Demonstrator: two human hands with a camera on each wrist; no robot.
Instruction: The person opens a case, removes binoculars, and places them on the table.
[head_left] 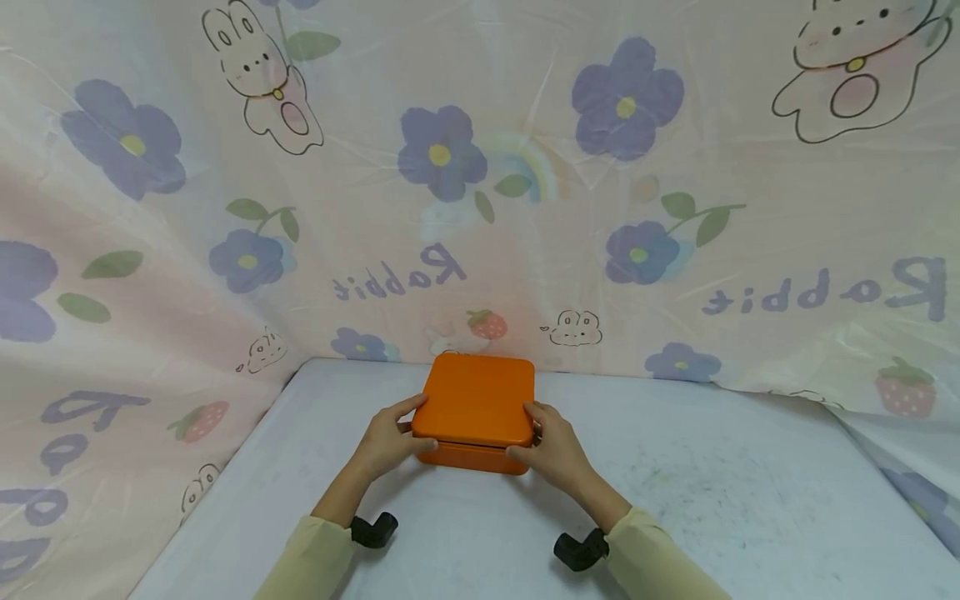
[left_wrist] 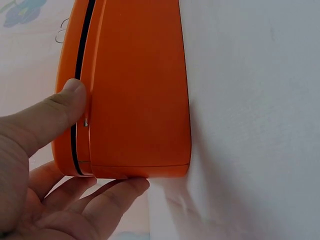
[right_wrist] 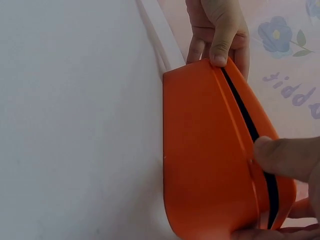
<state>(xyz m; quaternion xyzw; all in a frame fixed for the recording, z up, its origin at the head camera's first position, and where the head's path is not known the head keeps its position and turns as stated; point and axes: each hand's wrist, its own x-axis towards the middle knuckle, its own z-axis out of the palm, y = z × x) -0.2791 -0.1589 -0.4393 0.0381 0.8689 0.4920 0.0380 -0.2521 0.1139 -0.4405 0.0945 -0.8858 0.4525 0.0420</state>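
An orange lidded box (head_left: 476, 400) sits on the white table near its back edge. A narrow dark gap runs between the lid (head_left: 480, 392) and the lower part (head_left: 472, 457) along the front. My left hand (head_left: 387, 437) grips the box at its front left corner, thumb at the gap and fingers along the side. At the front right corner my right hand (head_left: 557, 448) holds it the same way. Close up in the left wrist view, the left thumb (left_wrist: 75, 97) lies across the seam; the right thumb (right_wrist: 267, 152) presses at the gap in the right wrist view.
A patterned curtain (head_left: 525, 250) with flowers and rabbits hangs behind and to the left of the white table (head_left: 675, 483). Each wrist wears a black device (head_left: 581, 550). Grey smudges mark the tabletop on the right.
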